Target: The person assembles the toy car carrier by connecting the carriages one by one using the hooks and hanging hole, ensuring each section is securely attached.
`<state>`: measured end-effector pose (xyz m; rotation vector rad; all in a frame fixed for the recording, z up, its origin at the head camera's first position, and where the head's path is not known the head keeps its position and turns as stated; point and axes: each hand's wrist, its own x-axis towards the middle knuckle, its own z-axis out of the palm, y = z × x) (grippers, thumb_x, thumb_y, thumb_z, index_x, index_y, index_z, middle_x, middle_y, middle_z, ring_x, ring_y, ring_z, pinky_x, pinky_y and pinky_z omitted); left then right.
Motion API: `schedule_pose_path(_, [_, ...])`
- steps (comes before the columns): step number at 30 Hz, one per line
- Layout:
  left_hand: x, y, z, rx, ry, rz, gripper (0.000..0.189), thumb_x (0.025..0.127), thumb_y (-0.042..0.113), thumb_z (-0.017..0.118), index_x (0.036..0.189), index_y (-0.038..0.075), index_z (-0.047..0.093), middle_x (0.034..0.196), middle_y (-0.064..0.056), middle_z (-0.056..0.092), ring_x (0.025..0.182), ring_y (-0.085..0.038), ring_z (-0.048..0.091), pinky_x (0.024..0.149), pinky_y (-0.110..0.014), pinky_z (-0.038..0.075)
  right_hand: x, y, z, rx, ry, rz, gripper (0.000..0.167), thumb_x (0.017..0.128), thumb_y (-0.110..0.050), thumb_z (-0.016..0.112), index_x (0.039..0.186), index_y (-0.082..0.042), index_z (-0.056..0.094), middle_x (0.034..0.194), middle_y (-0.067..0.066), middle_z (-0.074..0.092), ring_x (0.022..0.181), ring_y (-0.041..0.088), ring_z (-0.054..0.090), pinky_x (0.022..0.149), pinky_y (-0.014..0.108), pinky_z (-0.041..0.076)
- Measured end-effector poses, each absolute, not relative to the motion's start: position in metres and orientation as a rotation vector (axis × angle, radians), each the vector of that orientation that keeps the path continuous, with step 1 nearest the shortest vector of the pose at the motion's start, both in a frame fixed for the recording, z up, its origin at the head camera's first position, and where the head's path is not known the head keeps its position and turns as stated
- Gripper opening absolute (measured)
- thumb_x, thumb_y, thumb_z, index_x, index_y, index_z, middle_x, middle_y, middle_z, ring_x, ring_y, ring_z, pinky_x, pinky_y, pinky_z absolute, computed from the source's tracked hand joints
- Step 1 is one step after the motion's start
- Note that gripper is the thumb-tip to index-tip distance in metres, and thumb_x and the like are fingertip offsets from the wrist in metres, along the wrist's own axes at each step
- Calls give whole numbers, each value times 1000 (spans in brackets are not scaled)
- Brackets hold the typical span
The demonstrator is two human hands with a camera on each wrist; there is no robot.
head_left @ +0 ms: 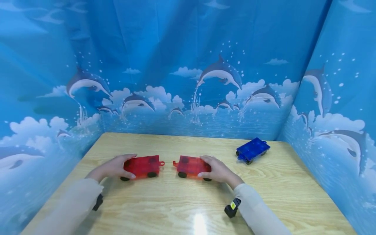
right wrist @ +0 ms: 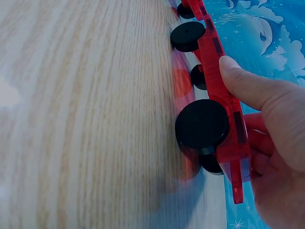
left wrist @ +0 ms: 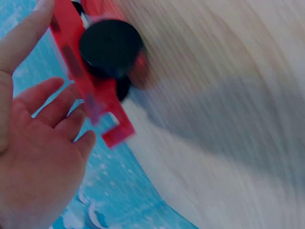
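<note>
Two translucent red toy wagons with black wheels stand in line on the table, a small gap between their facing ends. My left hand point(head_left: 117, 167) grips the left red wagon point(head_left: 145, 167) by its outer end, the thumb on the near side and fingers on the far side. A ring coupling point(head_left: 162, 163) sticks out from its right end. My right hand point(head_left: 218, 170) holds the right red wagon point(head_left: 191, 166) across its sides, thumb nearest me. From that wagon's left end a hook coupling point(head_left: 175, 164) points toward the ring, apart from it.
Farther back on the right, a blue toy wagon point(head_left: 252, 150) stands at an angle on the wooden table point(head_left: 164, 205). A blue dolphin-print curtain point(head_left: 182, 65) encloses the table's back and sides.
</note>
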<state>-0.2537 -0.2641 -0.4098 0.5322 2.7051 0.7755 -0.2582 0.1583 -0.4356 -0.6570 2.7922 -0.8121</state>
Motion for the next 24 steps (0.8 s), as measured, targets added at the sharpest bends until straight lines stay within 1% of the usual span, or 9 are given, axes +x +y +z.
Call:
schedule_pose_path(4, [-255,-251,-410,531,2704,768,89,72,29,84,142,-5,40,140,-27,43,126,-44,40,102,-58,36,-258,159,-438,-655,2787,-814,80,84,-44,71,147,-9,38,151,13,37,141,36,28,114,54,23])
schedule_pose_path(8, [-259,-245,-412,545,2725,756,86,71,26,85,140,-4,43,139,-25,46,125,-42,43,103,-57,37,-259,159,-438,-649,2798,-814,80,83,-44,72,147,-9,39,150,13,38,140,37,28,113,54,24])
schedule_pose_path(13, [-263,-243,-416,559,2740,757,85,72,29,84,141,-2,43,139,-24,47,126,-42,43,103,-56,37,-259,158,-436,-660,2798,-815,79,84,-45,71,147,-9,39,150,12,38,140,36,30,112,54,26])
schedule_pose_path(19, [-266,-242,-422,538,2746,794,87,72,36,84,142,3,44,140,-21,47,127,-40,43,102,-55,38,-258,157,-435,-667,2792,-820,79,85,-44,70,147,-9,38,150,12,38,140,35,29,113,53,24])
schedule_pose_path(24, [-267,-242,-426,524,2746,846,87,71,37,84,141,4,46,138,-20,50,123,-36,47,100,-54,41,-258,159,-436,-661,2789,-833,78,85,-43,71,147,-9,38,151,12,37,141,36,28,113,54,24])
